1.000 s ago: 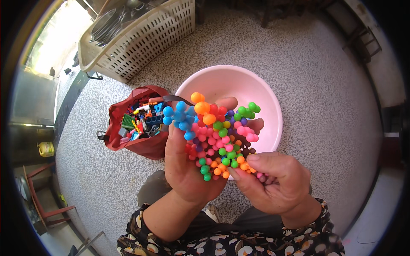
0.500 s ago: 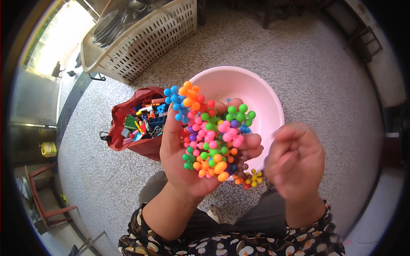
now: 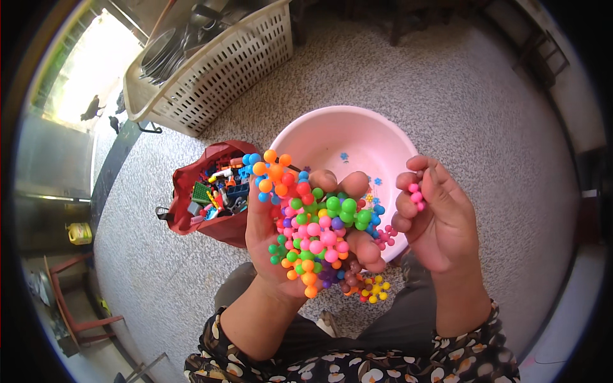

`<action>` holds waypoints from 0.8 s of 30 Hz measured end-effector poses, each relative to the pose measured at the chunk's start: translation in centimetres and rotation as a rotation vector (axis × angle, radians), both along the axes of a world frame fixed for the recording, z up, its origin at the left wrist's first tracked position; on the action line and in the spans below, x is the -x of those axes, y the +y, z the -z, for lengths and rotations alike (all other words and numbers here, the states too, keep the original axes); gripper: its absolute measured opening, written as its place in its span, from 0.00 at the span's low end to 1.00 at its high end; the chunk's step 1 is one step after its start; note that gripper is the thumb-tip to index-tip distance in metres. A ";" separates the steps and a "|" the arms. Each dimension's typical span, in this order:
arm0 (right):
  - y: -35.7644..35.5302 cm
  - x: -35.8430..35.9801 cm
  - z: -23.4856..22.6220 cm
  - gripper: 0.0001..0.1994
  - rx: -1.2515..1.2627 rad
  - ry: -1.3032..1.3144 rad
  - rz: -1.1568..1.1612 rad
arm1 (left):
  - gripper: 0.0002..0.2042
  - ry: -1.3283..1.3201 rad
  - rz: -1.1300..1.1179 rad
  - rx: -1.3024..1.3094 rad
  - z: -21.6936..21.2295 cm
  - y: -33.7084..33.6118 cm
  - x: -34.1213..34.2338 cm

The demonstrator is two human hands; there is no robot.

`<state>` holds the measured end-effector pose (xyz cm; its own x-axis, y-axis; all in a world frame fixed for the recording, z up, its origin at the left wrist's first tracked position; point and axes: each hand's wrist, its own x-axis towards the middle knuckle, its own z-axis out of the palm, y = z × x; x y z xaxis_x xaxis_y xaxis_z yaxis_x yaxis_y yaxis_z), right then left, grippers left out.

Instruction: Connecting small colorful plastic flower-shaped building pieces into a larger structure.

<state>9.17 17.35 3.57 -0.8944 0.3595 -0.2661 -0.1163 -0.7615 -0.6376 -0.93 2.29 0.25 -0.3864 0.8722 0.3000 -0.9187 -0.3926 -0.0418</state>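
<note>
My left hand (image 3: pixel 262 246) is turned palm up, its fingers curled around a big cluster of ball-ended toy connectors (image 3: pixel 329 237) in orange, blue, green, pink, red, purple, brown and yellow. Between the thumb and fingers of my right hand (image 3: pixel 444 220) is a small pink ball-ended connector (image 3: pixel 416 198), held apart from the cluster. Both hands are above the near side of a pink basin (image 3: pixel 341 115). Several small flower-shaped pieces (image 3: pixel 378 182) lie on the basin's bottom, which the cluster and my left fingers partly hide.
To the left of the basin stands a red bag (image 3: pixel 223 228) full of mixed building toys. A white perforated plastic basket (image 3: pixel 223 73) holding metal pans is at the far left. A red-brown chair frame (image 3: pixel 83 325) and a yellow jug (image 3: pixel 79 233) are at the left edge.
My right hand, blurred before, has steadied and turned, and the pink connector now shows in its fingers. The cluster in my left hand sits slightly lower, and more of the basin's bottom shows.
</note>
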 end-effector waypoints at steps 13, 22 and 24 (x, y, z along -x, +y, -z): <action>-1.6 -0.1 -2.4 0.14 -0.089 -0.045 -0.030 | 0.36 0.012 -0.136 0.042 -0.3 -0.4 0.3; -3.3 -0.5 -1.4 0.11 -0.132 0.166 -0.080 | 0.32 0.078 -0.253 0.147 0.0 -0.7 0.7; -3.6 -0.3 -1.0 0.11 -0.141 0.223 -0.012 | 0.31 0.109 -0.275 0.144 -0.2 -0.6 0.7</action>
